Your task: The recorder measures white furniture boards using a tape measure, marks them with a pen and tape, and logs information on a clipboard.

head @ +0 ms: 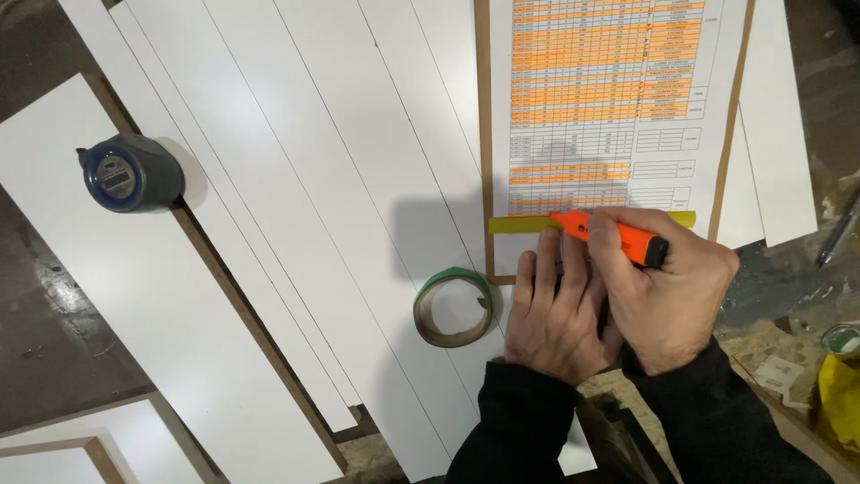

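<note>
A person's right hand [667,300] is clamped around an orange highlighter [609,237], its tip meeting a yellow ruler [528,224] laid across the lower part of a printed table sheet [609,99] on a brown clipboard [484,134]. The left hand [554,309] lies flat with fingers spread on the sheet's bottom edge, just under the ruler and pressed against the right hand. A green tape roll [453,307] rests on white boards [296,179] beside the clipboard's lower left corner, while a blue tape measure [128,173] sits well apart toward the boards' left edge.
</note>
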